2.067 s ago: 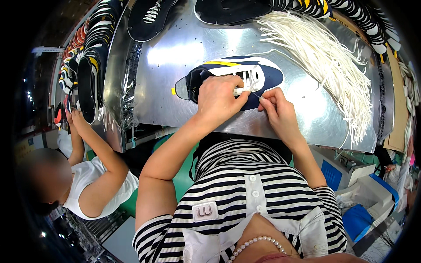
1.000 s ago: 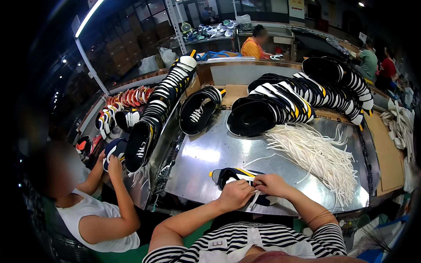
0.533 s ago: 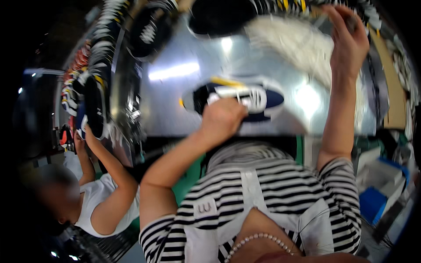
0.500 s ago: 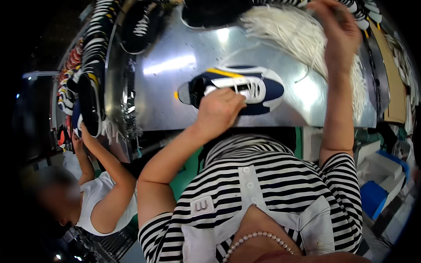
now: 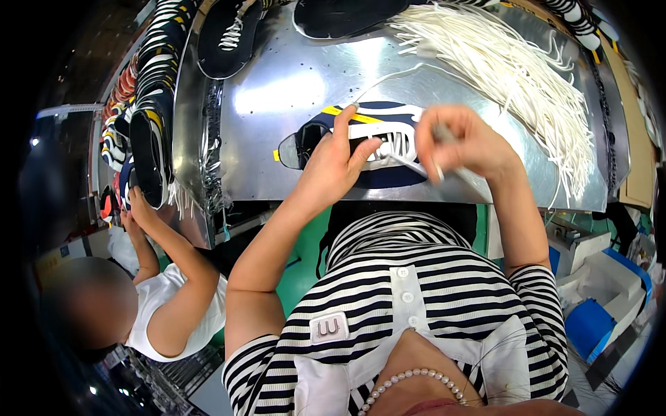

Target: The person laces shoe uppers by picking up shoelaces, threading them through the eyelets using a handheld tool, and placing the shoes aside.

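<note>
A navy, white and yellow shoe upper (image 5: 395, 179) lies on its side on the metal table, toe to the right. White lacing (image 5: 397, 144) crosses its throat. My left hand (image 5: 326, 170) rests over the upper's collar and throat, forefinger and thumb stretched apart, the thumb by the lacing. Over the toe, my right hand (image 5: 468, 142) is closed in a pinch on a white shoelace, smeared by motion. One white strand runs from the lacing below the right hand. Another strand (image 5: 420, 66) arcs from near the left forefinger toward the lace pile.
A heap of white shoelaces (image 5: 499, 90) covers the table's right side. Black shoe pieces (image 5: 229, 41) lie at the far edge. Stacked uppers (image 5: 154, 104) line the left side. A co-worker (image 5: 177, 305) handles a shoe at left. White and blue boxes (image 5: 590, 298) stand at lower right.
My right hand has come down from the far right beside the lace pile to the upper's toe. My left hand has opened from a closed grip on the throat, its forefinger now stretched out.
</note>
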{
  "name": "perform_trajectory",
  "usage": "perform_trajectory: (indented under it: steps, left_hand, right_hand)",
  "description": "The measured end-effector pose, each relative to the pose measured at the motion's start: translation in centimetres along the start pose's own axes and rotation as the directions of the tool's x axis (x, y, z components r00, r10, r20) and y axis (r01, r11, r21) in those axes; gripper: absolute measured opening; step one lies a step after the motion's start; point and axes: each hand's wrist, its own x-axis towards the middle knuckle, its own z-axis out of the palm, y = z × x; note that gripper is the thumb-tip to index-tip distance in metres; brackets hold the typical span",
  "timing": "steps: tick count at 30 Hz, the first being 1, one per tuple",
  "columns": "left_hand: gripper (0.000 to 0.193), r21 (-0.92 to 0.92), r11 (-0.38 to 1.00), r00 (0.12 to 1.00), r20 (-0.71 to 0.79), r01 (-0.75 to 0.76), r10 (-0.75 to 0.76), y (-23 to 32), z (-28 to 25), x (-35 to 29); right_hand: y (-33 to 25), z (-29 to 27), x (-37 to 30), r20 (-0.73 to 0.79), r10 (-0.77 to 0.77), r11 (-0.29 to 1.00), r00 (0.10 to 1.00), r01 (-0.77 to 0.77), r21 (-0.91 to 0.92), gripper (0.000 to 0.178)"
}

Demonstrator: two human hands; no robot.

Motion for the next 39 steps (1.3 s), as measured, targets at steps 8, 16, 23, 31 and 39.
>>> perform_trajectory:
  steps: [8, 16, 23, 31, 39]
  left_hand:
    - [0.048, -0.075, 0.991, 0.993, -0.049, 0.108, -0.112, -0.1, 0.3, 1.1]
    - [0.052, 0.129, 0.982, 0.965, -0.238, 0.140, -0.106, 0.1, 1.7, 1.5]
    - [0.049, 0.153, 0.981, 0.947, -0.315, 0.115, -0.062, 0.4, 2.1, 1.1]
    - [0.049, 0.178, 0.975, 0.947, -0.313, 0.130, -0.070, 0.4, 2.3, 0.9]
    - [0.039, 0.031, 0.997, 0.951, -0.303, 0.069, -0.057, 0.0, 2.4, 0.3]
  right_hand:
    - [6.6, -0.2, 4.2, -0.547, -0.250, 0.821, 0.799, -0.125, -0.557, 0.018]
    - [7.1, 1.3, 4.2, -0.560, -0.317, 0.722, 0.765, -0.188, -0.666, 0.017]
    - [6.0, 1.7, 2.0, -0.574, -0.375, 0.665, 0.728, -0.221, -0.714, 0.019]
    - [5.2, 1.7, 0.9, -0.504, -0.268, 0.558, 0.821, -0.294, -0.776, 0.016]
    - [4.5, 1.6, 2.1, -0.403, -0.179, 0.379, 0.898, -0.315, -0.870, 0.014]
